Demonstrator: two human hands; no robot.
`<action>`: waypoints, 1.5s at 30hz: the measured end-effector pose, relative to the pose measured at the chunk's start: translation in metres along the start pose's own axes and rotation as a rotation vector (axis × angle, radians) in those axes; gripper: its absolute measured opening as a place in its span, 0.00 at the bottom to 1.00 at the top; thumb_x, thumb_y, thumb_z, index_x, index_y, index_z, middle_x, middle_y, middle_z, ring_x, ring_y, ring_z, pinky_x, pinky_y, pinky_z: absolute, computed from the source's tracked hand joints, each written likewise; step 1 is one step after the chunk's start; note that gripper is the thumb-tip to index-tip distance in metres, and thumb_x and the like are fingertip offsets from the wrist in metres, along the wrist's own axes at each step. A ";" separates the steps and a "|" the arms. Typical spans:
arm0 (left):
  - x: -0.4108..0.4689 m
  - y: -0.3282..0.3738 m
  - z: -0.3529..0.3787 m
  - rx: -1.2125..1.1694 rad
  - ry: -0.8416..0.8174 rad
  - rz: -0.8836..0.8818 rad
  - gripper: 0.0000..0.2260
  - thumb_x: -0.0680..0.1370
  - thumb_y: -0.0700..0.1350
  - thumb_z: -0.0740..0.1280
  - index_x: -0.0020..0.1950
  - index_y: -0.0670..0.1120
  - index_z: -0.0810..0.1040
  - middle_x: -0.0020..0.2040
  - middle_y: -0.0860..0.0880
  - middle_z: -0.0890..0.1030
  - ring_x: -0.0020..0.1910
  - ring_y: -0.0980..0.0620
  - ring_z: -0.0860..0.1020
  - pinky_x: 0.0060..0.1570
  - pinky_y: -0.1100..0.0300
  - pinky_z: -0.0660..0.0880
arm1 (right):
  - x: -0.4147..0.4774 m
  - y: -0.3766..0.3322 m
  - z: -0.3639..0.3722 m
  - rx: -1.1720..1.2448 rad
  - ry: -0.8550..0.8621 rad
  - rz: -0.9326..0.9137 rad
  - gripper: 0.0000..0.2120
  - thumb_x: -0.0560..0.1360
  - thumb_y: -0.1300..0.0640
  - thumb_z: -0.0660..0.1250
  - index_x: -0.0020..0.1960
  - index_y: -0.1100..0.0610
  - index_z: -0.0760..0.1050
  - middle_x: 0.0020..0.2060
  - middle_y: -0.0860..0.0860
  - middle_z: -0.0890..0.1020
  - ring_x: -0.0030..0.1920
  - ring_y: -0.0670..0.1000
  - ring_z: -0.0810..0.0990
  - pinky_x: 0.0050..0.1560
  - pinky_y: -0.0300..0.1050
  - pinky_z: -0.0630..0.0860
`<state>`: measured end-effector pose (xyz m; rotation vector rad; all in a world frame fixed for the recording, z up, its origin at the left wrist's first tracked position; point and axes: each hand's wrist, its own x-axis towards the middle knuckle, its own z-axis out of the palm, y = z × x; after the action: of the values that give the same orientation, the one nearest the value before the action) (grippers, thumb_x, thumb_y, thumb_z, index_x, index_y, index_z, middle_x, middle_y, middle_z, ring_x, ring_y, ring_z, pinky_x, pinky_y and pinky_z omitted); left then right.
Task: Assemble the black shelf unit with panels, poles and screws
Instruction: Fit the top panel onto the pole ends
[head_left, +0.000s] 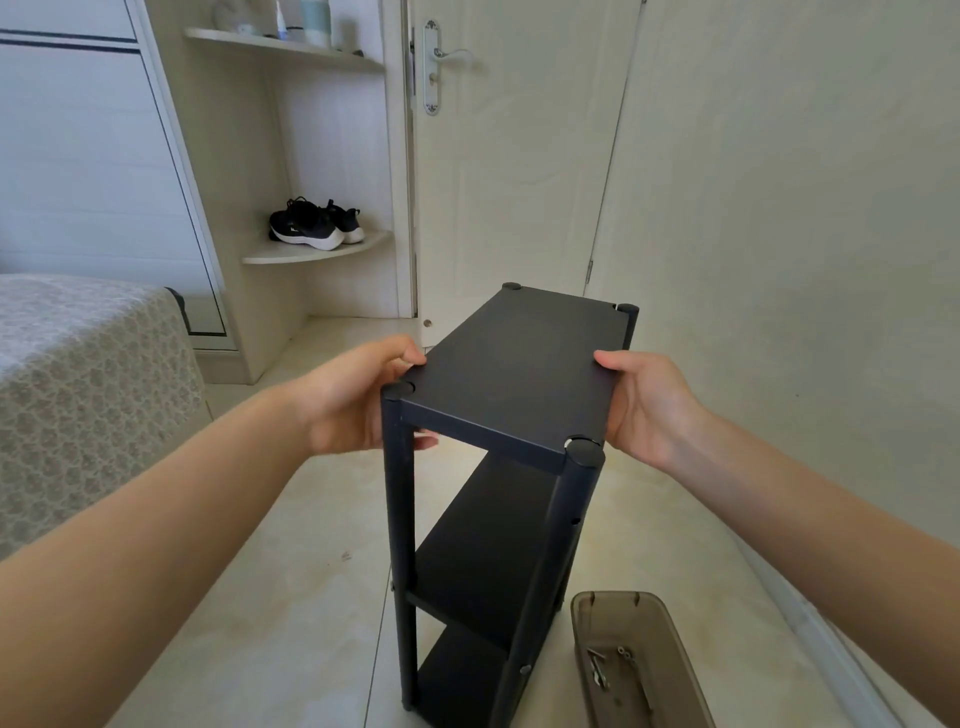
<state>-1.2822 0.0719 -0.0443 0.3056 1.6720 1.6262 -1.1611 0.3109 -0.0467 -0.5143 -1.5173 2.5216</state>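
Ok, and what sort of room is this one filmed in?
Most likely a bedroom in a home: a bed with a patterned cover at the left, a corner shelf holding sneakers, and a closed door ahead. The shelf unit stands on a tiled floor.

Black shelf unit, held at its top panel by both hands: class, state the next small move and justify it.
Probably rock the shelf unit gently to test it: left hand and right hand grip the top panel at its side edges, three panels sit between the poles, and few screws lie in the tray.
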 end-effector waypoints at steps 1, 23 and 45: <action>0.003 0.004 0.003 0.003 0.014 -0.006 0.15 0.78 0.52 0.65 0.55 0.43 0.81 0.43 0.44 0.85 0.37 0.48 0.84 0.39 0.55 0.82 | 0.000 0.000 0.000 -0.007 -0.004 -0.002 0.17 0.81 0.60 0.55 0.67 0.57 0.74 0.51 0.53 0.86 0.45 0.53 0.86 0.47 0.48 0.81; -0.003 -0.014 0.041 -0.276 0.104 0.020 0.10 0.81 0.49 0.65 0.55 0.44 0.79 0.40 0.47 0.87 0.32 0.51 0.85 0.26 0.62 0.78 | 0.012 -0.011 -0.006 -0.231 0.050 0.036 0.10 0.80 0.56 0.60 0.50 0.58 0.79 0.35 0.51 0.86 0.32 0.50 0.85 0.26 0.40 0.77; -0.003 -0.023 0.055 -0.577 -0.009 0.187 0.12 0.82 0.38 0.61 0.65 0.40 0.75 0.56 0.39 0.84 0.46 0.43 0.86 0.37 0.52 0.84 | -0.023 -0.026 -0.031 -0.569 0.270 -0.219 0.12 0.82 0.52 0.61 0.56 0.58 0.79 0.49 0.51 0.83 0.48 0.51 0.82 0.43 0.41 0.76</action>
<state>-1.2362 0.1074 -0.0589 0.1782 1.1225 2.1562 -1.1296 0.3422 -0.0327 -0.6794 -2.0368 1.7579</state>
